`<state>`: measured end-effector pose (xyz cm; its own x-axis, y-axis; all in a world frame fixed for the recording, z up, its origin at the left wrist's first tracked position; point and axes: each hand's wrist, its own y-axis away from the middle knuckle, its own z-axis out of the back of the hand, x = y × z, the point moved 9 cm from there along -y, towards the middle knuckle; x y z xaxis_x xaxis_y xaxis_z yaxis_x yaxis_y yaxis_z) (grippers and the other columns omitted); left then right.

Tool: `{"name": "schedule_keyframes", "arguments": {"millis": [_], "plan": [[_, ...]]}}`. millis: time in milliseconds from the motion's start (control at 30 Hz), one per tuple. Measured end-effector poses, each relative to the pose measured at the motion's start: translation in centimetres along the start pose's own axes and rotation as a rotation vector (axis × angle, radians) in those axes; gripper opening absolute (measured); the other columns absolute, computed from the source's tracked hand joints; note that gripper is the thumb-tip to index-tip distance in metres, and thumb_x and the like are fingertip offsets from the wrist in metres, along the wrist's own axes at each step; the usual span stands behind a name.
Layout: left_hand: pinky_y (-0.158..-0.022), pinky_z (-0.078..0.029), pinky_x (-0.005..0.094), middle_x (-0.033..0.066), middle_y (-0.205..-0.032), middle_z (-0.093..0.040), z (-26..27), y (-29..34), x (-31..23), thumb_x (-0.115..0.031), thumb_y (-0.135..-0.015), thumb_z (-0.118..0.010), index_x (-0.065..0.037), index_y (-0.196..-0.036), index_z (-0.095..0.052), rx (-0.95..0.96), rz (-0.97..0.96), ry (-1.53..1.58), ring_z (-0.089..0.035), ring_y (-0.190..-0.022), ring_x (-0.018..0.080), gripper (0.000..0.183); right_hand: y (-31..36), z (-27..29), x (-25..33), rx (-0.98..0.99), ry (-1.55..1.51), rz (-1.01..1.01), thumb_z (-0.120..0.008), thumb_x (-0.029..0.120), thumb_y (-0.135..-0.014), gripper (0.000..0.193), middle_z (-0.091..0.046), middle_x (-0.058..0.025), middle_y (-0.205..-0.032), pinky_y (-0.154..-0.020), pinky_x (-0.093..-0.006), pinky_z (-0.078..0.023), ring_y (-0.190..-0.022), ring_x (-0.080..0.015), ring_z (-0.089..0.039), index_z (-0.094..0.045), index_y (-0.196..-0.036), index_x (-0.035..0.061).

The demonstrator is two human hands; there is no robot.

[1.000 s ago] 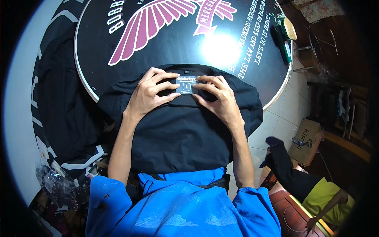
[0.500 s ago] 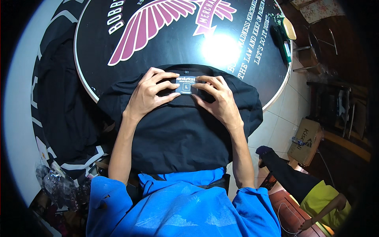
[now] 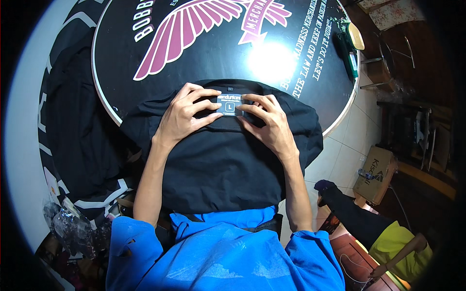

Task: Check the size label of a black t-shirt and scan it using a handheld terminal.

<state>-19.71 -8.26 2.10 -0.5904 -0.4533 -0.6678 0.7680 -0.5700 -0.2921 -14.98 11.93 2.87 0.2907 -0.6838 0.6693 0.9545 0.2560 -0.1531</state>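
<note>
A black shirt [image 3: 223,165] lies bunched over the near edge of a round table and down across my lap, its neck opening facing away from me. Inside the neck sits a small dark rectangular label [image 3: 229,107] with white print. My left hand [image 3: 187,114] holds the label's left edge with its fingertips, fingers apart. From the other side, my right hand [image 3: 266,116] holds the right edge the same way, thumb lower down. Whether the label is fixed to the cloth, I cannot tell. A tiny tag [image 3: 230,89] shows just above it.
The round black table [image 3: 204,58] has a pink wing print and a bright glare spot. A green tool with a pale block [image 3: 356,37] lies at its right rim. Dark cloth [image 3: 80,121] and clear plastic bags [image 3: 73,228] are at left. Another person [image 3: 395,247] and a carton [image 3: 374,174] are at right.
My hands, the label and the shirt stay practically in place. The other person's arm at the lower right has shifted slightly.
</note>
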Motion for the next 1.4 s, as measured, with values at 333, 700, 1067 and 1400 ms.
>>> {"name": "schedule_keyframes", "arguments": {"millis": [333,700,1067,1400], "plan": [[-0.105,-0.06,0.0405,0.0041,-0.132,-0.082,0.1,0.0,-0.1,-0.017,-0.084,-0.097,-0.007,-0.108,-0.089,-0.015,-0.016,-0.004,-0.069,-0.117,0.0266,0.027,0.0,0.1,0.0,-0.003,0.001,-0.009,-0.092,0.015,-0.092,0.033,-0.074,-0.0054,-0.14,-0.103,-0.042,-0.064,-0.118,-0.0279,-0.068,-0.084,-0.124,0.0138],[-0.108,-0.057,0.043,0.0038,-0.133,-0.08,-0.1,-0.3,-0.4,-0.014,-0.091,-0.089,-0.006,-0.109,-0.086,0.034,0.038,-0.032,-0.067,-0.12,0.0282,0.019,-0.5,0.1,0.9,-0.005,0.024,0.006,-0.09,0.014,-0.093,0.029,-0.073,-0.0066,-0.135,-0.1,-0.0417,-0.063,-0.111,-0.0269,-0.068,-0.083,-0.121,0.0107],[-0.105,-0.054,0.042,0.0004,-0.13,-0.08,-0.4,-0.5,-1.6,-0.02,-0.092,-0.089,-0.011,-0.112,-0.087,0.041,-0.026,-0.106,-0.067,-0.122,0.0244,0.022,-1.1,-0.3,1.4,0.0,0.07,0.032,-0.087,0.014,-0.094,0.025,-0.073,-0.0073,-0.129,-0.096,-0.0421,-0.062,-0.11,-0.027,-0.069,-0.082,-0.118,0.0087],[-0.109,-0.054,0.044,-0.0003,-0.129,-0.08,-0.5,-0.6,-1.0,-0.024,-0.092,-0.091,-0.013,-0.114,-0.087,0.055,-0.028,-0.088,-0.067,-0.123,0.0253,0.026,-1.4,0.0,1.6,0.006,0.04,0.036,-0.092,0.018,-0.091,0.03,-0.075,-0.0057,-0.13,-0.099,-0.041,-0.062,-0.109,-0.0266,-0.07,-0.082,-0.118,0.0082]]}}
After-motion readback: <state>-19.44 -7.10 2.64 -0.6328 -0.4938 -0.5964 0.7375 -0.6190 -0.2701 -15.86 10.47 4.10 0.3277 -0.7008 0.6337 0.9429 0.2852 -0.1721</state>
